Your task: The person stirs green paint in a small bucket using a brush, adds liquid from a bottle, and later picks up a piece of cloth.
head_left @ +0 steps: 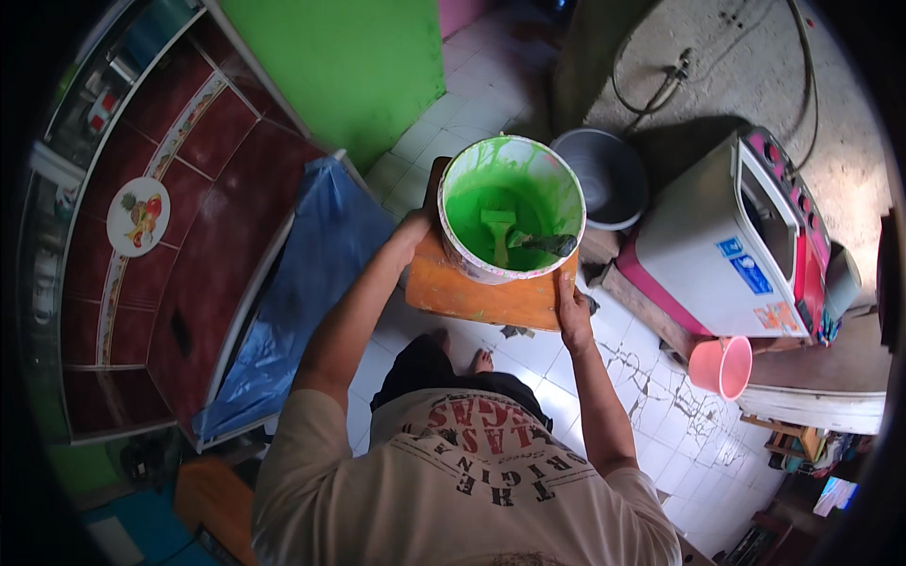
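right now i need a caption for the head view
Left hand and right hand hold an orange wooden board bearing a bucket of green paint with a paintbrush inside.

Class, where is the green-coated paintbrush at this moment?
In the head view, above and slightly right of centre, the green-coated paintbrush sits inside the round white paint-streaked bucket.

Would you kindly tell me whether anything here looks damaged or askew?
Yes: the white floor tiles near the pink bucket look cracked, with dark, jagged lines. The paint bucket seems upright on the orange board.
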The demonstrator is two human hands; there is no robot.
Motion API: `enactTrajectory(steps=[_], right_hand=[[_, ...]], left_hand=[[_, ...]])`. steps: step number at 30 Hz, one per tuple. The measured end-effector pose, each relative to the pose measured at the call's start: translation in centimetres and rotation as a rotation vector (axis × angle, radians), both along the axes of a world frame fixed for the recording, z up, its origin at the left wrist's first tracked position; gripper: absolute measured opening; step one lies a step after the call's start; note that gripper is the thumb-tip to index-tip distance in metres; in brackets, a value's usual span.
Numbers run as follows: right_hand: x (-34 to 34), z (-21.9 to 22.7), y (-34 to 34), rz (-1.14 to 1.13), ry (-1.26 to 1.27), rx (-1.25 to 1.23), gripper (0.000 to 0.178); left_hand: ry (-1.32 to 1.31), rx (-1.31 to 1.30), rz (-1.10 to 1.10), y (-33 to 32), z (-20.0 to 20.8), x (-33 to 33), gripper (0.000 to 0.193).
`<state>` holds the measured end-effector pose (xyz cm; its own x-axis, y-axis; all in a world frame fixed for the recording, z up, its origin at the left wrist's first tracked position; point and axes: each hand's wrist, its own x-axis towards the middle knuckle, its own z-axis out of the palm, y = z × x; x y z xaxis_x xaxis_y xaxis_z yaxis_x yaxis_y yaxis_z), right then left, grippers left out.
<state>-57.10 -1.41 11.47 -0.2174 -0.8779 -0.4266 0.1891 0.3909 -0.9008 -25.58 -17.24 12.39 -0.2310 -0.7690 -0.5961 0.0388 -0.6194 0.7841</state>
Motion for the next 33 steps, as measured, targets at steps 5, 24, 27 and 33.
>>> enactTrajectory(steps=[5, 24, 27, 33], right_hand=[[2.3, 0.2, -9.4, 0.101, -0.107, 0.086, 0.074], [4.6, -6.8, -39.0, 0.130, -0.031, 0.061, 0.071], [4.3, -5.4, -42.6, 0.164, -0.095, 0.102, 0.071], [4.6, -3.9, -49.0, 0.304, -0.110, 0.079, 0.077]], left_hand=[[-0.026, 0.040, 0.050, -9.4, -4.7, 3.2, 0.039], [-0.158, -0.261, 0.098, -40.7, -14.4, 8.0, 0.060], [-0.173, -0.258, 0.076, -44.1, -12.6, 8.4, 0.060], [-0.204, -0.284, 0.029, -51.1, -10.1, 9.7, 0.061]])
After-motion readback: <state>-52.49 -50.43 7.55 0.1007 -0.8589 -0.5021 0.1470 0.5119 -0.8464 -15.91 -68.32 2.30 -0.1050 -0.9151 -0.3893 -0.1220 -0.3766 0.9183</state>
